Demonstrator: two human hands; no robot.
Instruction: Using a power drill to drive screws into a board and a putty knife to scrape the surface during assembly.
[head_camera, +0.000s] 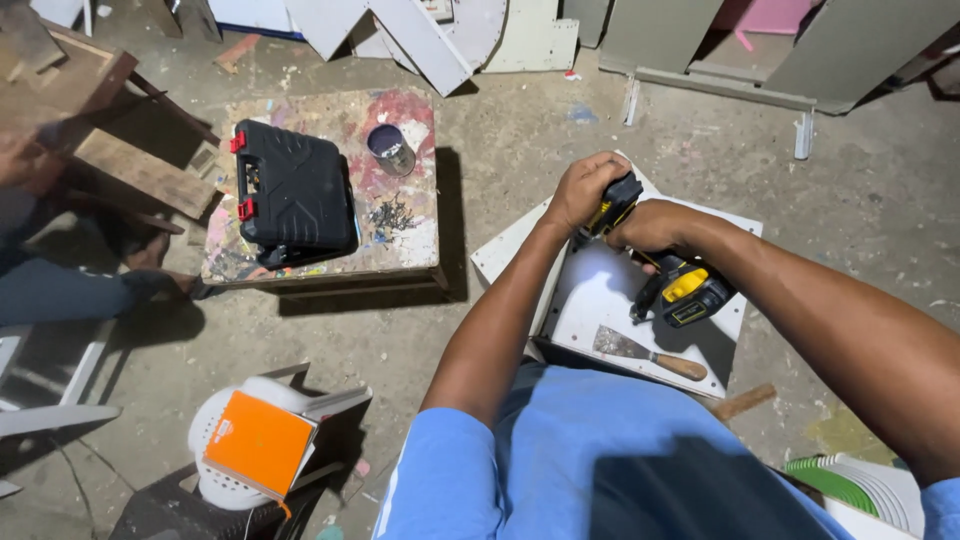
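Glossy plastic drill (672, 272), smooth white board (600, 290), wooden-handled metal scraper (648, 352), rough concrete floor (520, 150).

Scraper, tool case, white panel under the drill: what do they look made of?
Scraper: dull grey metal blade, smeared; brown handle looks like varnished wood. Tool case: black moulded plastic, matte with ribbed lid, red plastic latches. White panel: probably laminated or painted board, smooth and flat; core not visible. Both hands, left hand and right hand, grip the yellow-black drill.

A dusty concrete floor (520, 130) carries a paint-stained low table (400, 240) and a white board (600, 300). On the table lie 1 black tool case (295, 195), 1 tin can (390, 150) and loose screws (392, 215). A putty knife (645, 352) lies on the board.
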